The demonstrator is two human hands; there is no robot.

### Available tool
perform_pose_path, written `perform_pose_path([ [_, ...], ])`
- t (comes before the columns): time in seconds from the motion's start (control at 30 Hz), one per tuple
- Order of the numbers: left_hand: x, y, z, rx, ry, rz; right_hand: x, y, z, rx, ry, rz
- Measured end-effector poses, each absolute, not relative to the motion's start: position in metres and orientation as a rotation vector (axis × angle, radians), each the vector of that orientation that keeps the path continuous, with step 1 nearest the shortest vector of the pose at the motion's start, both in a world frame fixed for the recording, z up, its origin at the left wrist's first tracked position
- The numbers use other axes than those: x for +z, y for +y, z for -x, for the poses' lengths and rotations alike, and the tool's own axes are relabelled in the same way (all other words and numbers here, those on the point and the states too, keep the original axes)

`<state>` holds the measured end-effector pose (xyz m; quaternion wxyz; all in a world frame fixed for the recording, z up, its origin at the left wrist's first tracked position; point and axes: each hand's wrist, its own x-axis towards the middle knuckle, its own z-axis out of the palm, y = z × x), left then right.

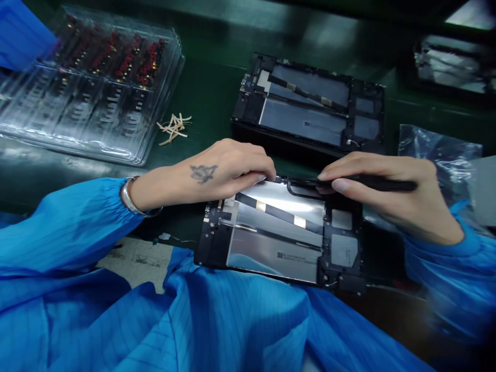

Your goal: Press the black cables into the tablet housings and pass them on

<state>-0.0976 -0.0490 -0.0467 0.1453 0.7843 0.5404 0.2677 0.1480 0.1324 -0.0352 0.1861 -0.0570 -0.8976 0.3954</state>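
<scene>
An opened tablet (pixel 277 261) lies at the bench's front edge, its battery, a dark ribbon cable (pixel 271 209) and boards exposed. My left hand (pixel 232 168) reaches over its upper left, thumb and fingers closed at the far edge. The fingertips partly hide what they press there. In my right hand (pixel 391 178), what look like slim black tweezers (pixel 387 183) are pinched between thumb and fingers, pointing left along the same far edge. A thin black cable (pixel 296 192) bends near the tips. Exactly what the tips touch is too dark to make out.
Behind it rests a second opened tablet (pixel 310 126). Clear plastic trays (pixel 143 139) with red-and-black parts stand at left, beside a small pile of pale strips (pixel 174 128). On the right are a clear plastic bag (pixel 437 142) and another dark device (pixel 453 64). A blue sleeve (pixel 25 36) shows top left.
</scene>
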Motion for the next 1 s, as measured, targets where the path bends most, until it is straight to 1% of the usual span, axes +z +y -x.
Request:
perform_pose_path([
  [0.4, -0.048, -0.048, 0.098, 0.788, 1.538, -2.287, -0.028, 0.130, -0.142, 1.108, -2.575, 0.101],
  [0.6, -0.049, -0.048, 0.098, 0.792, 1.534, -2.295, -0.024, 0.128, -0.142, 1.179, -2.579, 0.153],
  [0.93, -0.050, -0.048, 0.099, 0.804, 1.523, -2.317, -0.025, 0.125, -0.144, 1.196, -2.542, 0.248],
  [1.0, -0.050, -0.048, 0.099, 0.805, 1.520, -2.319, -0.026, 0.126, -0.144, 1.255, -2.520, 0.323],
])
